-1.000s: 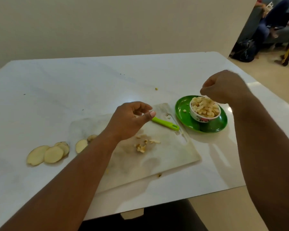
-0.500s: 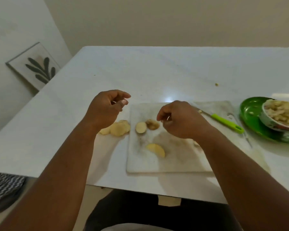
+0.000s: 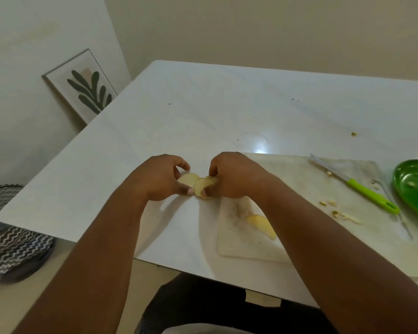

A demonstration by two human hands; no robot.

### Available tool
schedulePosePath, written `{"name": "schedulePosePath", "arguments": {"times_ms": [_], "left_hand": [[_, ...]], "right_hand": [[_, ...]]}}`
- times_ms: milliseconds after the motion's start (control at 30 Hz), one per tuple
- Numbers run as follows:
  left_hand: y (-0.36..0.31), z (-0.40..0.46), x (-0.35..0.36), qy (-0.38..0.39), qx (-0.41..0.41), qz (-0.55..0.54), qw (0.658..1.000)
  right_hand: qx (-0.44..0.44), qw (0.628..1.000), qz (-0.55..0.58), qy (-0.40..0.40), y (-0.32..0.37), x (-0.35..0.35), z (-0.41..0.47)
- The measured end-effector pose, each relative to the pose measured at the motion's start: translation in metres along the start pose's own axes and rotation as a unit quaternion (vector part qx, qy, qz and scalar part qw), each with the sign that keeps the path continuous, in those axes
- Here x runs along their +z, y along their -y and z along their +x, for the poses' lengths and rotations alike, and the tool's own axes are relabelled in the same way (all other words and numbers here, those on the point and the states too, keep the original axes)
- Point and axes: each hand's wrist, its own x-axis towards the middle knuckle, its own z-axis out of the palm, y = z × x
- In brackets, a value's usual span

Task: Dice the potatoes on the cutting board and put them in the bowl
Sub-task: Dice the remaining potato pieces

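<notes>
Pale potato slices (image 3: 196,182) lie on the white table just left of the cutting board (image 3: 299,220). My left hand (image 3: 159,178) curls its fingers around the left slices. My right hand (image 3: 234,177) pinches the right slices at the board's left edge. One more potato slice (image 3: 261,225) lies on the board below my right forearm. A knife with a green handle (image 3: 369,195) rests on the right part of the board, with small diced bits (image 3: 343,214) beside it. The bowl is out of view.
A green plate (image 3: 410,184) sits at the right edge, partly cut off. A framed leaf picture (image 3: 82,85) leans against the left wall. A zigzag-patterned cushion (image 3: 7,232) lies beyond the table's left corner. A small scrap (image 3: 353,134) lies far right on the table.
My view has swung left, away from the bowl. Both hands have come down together onto the potato slices beside the board and taken hold of them.
</notes>
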Motion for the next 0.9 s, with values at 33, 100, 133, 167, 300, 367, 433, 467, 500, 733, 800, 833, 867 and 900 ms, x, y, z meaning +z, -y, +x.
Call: {"name": "schedulePosePath", "arguments": {"times_ms": [33, 100, 133, 167, 300, 367, 433, 467, 500, 733, 800, 833, 867, 900], "left_hand": [[-0.002, 0.0, 0.001, 0.011, 0.0, -0.003, 1.0], [-0.004, 0.0, 0.003, 0.027, 0.008, 0.002, 1.0], [-0.005, 0.0, 0.004, 0.027, 0.015, 0.001, 1.0], [-0.006, 0.0, 0.004, 0.024, 0.024, -0.007, 0.999], [-0.016, -0.003, 0.006, 0.016, 0.047, -0.112, 0.993], [-0.025, -0.003, 0.01, -0.003, 0.056, -0.185, 0.981], [-0.033, 0.0, 0.014, -0.035, 0.057, -0.255, 0.965], [-0.037, 0.002, 0.017, -0.051, 0.054, -0.282, 0.956], [-0.042, 0.004, 0.019, -0.063, 0.054, -0.304, 0.949], [-0.08, 0.006, 0.032, -0.054, 0.097, -0.406, 0.907], [-0.097, 0.004, 0.037, -0.038, 0.13, -0.37, 0.919], [-0.107, 0.004, 0.042, -0.029, 0.146, -0.339, 0.929], [-0.118, 0.005, 0.047, -0.019, 0.16, -0.307, 0.938], [-0.13, 0.006, 0.054, -0.006, 0.17, -0.281, 0.944]], "right_hand": [[-0.005, 1.0, 0.001, 0.005, 0.002, -0.001, 0.001], [-0.018, 1.0, 0.022, 0.01, 0.002, -0.001, -0.001], [-0.025, 0.999, 0.037, 0.007, 0.002, 0.0, -0.002], [-0.031, 0.998, 0.054, 0.0, 0.001, 0.0, -0.005], [-0.009, 0.983, 0.176, -0.045, -0.018, -0.01, -0.021], [0.025, 0.965, 0.253, -0.067, -0.036, -0.018, -0.029], [0.054, 0.955, 0.282, -0.072, -0.051, -0.02, -0.033], [0.059, 0.956, 0.279, -0.069, -0.055, -0.017, -0.033], [0.057, 0.959, 0.268, -0.072, -0.058, -0.015, -0.033], [0.05, 0.962, 0.173, -0.204, -0.076, -0.014, -0.048], [0.092, 0.951, 0.164, -0.243, -0.104, -0.022, -0.066], [0.117, 0.948, 0.144, -0.258, -0.121, -0.025, -0.077], [0.145, 0.945, 0.119, -0.269, -0.139, -0.027, -0.087], [0.177, 0.94, 0.093, -0.275, -0.156, -0.029, -0.098]]}}
